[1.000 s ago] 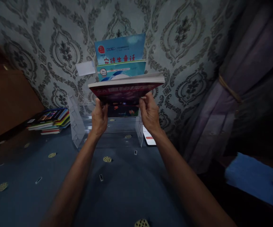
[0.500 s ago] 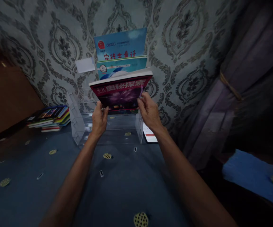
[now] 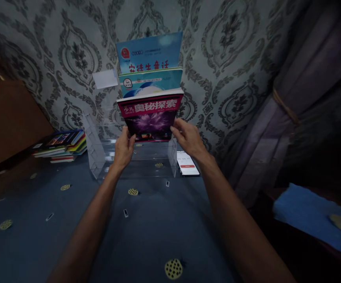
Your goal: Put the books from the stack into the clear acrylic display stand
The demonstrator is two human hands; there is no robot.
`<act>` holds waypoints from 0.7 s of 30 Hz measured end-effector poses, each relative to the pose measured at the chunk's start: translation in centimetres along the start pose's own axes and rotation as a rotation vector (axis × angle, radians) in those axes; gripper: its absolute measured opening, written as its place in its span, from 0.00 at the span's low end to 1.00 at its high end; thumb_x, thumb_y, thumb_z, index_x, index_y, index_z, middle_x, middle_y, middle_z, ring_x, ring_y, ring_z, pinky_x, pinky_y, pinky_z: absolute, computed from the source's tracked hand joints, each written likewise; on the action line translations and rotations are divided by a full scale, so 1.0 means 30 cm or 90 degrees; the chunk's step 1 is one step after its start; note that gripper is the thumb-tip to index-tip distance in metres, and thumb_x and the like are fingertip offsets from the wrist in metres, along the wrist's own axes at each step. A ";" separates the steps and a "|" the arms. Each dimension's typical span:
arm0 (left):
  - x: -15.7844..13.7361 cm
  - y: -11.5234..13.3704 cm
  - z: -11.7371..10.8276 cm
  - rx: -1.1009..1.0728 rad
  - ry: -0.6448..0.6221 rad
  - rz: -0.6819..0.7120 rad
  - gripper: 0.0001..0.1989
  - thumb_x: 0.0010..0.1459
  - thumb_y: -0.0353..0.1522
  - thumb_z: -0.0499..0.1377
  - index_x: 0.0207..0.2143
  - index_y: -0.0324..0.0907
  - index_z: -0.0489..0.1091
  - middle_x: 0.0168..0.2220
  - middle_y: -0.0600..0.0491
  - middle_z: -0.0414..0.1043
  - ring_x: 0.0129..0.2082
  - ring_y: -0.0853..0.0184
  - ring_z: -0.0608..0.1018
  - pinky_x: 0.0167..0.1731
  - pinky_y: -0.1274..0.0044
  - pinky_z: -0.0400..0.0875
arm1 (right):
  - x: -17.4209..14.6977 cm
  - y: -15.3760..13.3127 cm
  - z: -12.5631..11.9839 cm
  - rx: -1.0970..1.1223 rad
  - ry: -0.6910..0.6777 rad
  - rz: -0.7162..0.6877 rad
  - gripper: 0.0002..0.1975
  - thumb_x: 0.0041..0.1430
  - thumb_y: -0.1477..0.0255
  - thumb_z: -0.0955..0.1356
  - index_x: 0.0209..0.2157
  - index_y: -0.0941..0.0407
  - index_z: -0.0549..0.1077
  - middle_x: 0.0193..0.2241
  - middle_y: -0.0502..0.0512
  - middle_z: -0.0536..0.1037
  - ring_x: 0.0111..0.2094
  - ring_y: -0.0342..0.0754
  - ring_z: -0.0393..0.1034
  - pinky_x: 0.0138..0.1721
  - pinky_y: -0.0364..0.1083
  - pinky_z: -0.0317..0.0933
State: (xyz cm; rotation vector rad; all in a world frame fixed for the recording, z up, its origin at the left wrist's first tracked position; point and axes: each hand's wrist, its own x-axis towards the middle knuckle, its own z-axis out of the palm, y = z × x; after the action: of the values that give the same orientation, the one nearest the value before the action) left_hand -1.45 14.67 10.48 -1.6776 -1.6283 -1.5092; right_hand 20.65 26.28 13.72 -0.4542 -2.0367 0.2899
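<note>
Between my two hands is a book (image 3: 152,118) with a purple and crimson cover, leaning slightly back in a clear acrylic rack (image 3: 95,153). My left hand (image 3: 124,148) grips its lower left edge, thumb in front. At the lower right edge, my right hand (image 3: 188,137) has thumb and fingers closed on the side of the book. Behind it stand a teal book (image 3: 170,78) and, higher up, a light blue book (image 3: 155,49), both upright and partly covered by what is in front.
A pile of books (image 3: 61,145) lies on the blue patterned tablecloth (image 3: 99,228) at left. A lit phone (image 3: 188,164) rests right of the rack. A white card (image 3: 104,79) is by the wall. A purple curtain (image 3: 264,157) hangs at right, near a blue cloth (image 3: 312,216).
The purple book has moved down and turned more upright and level, so its cover shows more fully. My right hand has shifted slightly downward, uncovering more of the phone.
</note>
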 end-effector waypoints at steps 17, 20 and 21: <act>0.003 0.017 -0.004 -0.014 -0.039 -0.018 0.03 0.66 0.33 0.55 0.37 0.44 0.62 0.29 0.57 0.62 0.28 0.68 0.69 0.31 0.77 0.65 | 0.002 -0.002 -0.054 -0.030 -0.077 0.032 0.07 0.65 0.65 0.62 0.34 0.51 0.68 0.29 0.53 0.75 0.31 0.52 0.69 0.33 0.49 0.63; -0.001 0.011 0.001 -0.018 -0.066 -0.024 0.02 0.65 0.32 0.55 0.38 0.44 0.63 0.29 0.57 0.64 0.29 0.68 0.70 0.33 0.76 0.65 | 0.004 0.006 -0.060 -0.055 -0.088 0.033 0.07 0.63 0.69 0.62 0.35 0.52 0.71 0.29 0.54 0.76 0.31 0.53 0.70 0.34 0.50 0.62; -0.001 0.007 0.002 -0.015 -0.076 -0.026 0.02 0.65 0.32 0.55 0.38 0.44 0.63 0.29 0.57 0.64 0.29 0.68 0.70 0.33 0.76 0.65 | 0.005 0.009 -0.061 -0.070 -0.092 0.036 0.07 0.62 0.69 0.63 0.34 0.53 0.72 0.28 0.54 0.77 0.30 0.53 0.70 0.34 0.50 0.62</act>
State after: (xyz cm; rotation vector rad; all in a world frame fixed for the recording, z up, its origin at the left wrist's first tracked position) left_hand -1.22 14.63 10.51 -1.7888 -1.7217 -1.4790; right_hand 22.23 26.61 14.62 -0.5747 -2.1911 0.2517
